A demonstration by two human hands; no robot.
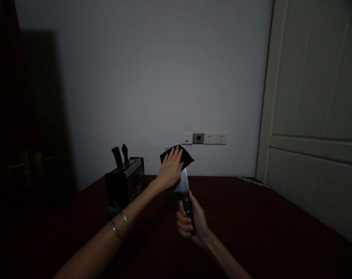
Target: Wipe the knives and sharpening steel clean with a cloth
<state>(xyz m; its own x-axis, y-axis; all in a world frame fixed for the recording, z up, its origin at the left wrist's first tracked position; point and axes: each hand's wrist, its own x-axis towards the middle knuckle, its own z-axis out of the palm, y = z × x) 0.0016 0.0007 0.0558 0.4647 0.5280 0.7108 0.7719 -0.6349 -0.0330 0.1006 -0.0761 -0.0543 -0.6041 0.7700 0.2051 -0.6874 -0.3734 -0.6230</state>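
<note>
A cleaver [184,183] with a broad steel blade and a black riveted handle is held up over the table, blade pointing away from me. My right hand [194,221] is closed around its handle. Folded over the far part of the blade is a black cloth [187,157], which hides the blade's tip. My left hand [170,168] holds this cloth against the blade, fingers stretched along it; its thumb side is partly hidden. Left of my hands stands a dark knife block [129,180] with two black-handled utensils [120,155] sticking up from its top.
The dark red table [239,221] reaches back to a pale wall [152,77] with a row of sockets and a switch [204,138]. A flat strip [253,181] lies at the table's back right edge. A white panelled door [315,116] stands at the right. The left side is very dark.
</note>
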